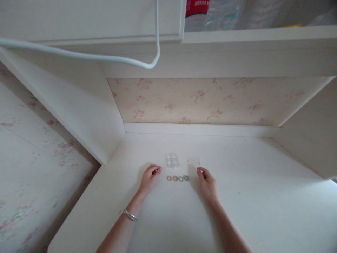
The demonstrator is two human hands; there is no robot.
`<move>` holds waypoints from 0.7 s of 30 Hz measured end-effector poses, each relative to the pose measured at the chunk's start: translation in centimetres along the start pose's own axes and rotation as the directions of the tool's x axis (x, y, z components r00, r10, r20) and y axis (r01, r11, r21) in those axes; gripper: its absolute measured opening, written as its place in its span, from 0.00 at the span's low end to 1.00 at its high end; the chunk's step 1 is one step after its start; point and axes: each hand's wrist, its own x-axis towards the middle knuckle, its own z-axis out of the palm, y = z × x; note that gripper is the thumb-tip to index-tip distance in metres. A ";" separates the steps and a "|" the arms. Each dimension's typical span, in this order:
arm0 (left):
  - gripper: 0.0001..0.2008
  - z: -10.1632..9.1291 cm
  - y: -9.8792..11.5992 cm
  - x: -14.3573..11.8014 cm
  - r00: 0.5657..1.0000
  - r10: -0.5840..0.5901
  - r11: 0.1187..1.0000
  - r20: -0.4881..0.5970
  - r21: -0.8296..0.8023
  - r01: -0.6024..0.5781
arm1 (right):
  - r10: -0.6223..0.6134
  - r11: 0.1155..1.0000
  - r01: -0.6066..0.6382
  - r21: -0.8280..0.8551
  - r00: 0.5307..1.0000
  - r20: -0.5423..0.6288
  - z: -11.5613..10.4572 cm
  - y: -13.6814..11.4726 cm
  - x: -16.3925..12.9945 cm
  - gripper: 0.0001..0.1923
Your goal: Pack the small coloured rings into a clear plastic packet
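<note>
A short row of several small coloured rings (pixel 177 178) lies on the white desk (pixel 258 203), between my two hands. My left hand (pixel 150 178) rests on the desk just left of the row, fingers curled, with a silver bracelet (pixel 129 214) on the wrist. My right hand (pixel 207 183) rests just right of the row, fingers curled down onto the surface. Neither hand visibly holds anything. Behind the rings sit a small clear compartment box (pixel 172 160) and a clear lid (pixel 193 161) beside it.
The desk sits in a white alcove with side panels (pixel 86 116) and a floral back wall (pixel 210 100). A white cable (pixel 105 58) hangs overhead. Bottles (pixel 210 14) stand on the shelf above. A floral wall is at the left.
</note>
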 end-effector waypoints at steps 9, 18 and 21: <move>0.18 2.0 1.6 3.6 0.967 -0.250 0.963 -0.051 -0.117 0.243 | 0.011 0.999 -0.008 -0.046 0.998 0.063 0.2 0.1 0.3 0.24; 0.13 4.7 1.0 6.9 0.974 -0.220 0.975 -0.050 -0.017 0.219 | 0.022 1.000 -0.021 -0.023 0.999 0.033 -0.1 -0.3 0.2 0.26; 0.13 4.6 0.8 7.2 0.976 -0.214 0.977 -0.036 0.009 0.214 | 0.020 1.000 -0.020 -0.014 0.999 0.027 -0.1 -0.2 0.3 0.26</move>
